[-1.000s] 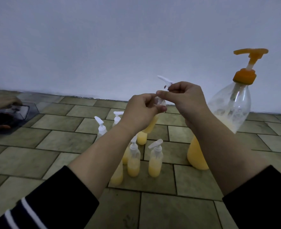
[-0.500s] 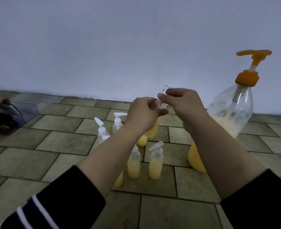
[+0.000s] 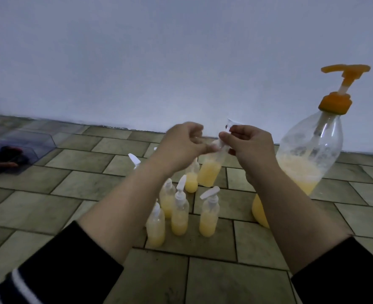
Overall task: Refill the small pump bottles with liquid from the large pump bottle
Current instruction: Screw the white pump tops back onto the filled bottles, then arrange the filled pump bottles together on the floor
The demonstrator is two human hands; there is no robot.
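The right hand pinches the white pump cap atop a small bottle whose neck the left hand grips. The step looks like screwing the cap. Next comes twisting while keeping the bottle upright.

Clear glossy plastic large pump bottle; matt, seemingly stone floor tiles.

I was down on the floor of what looked like a plain room in a home — olive-grey floor tiles laid brick-fashion ran up to a bare, pale wall. No bench or table showed — the bottles stood straight on the tiles, and a clear plastic bin sat off at the left edge.
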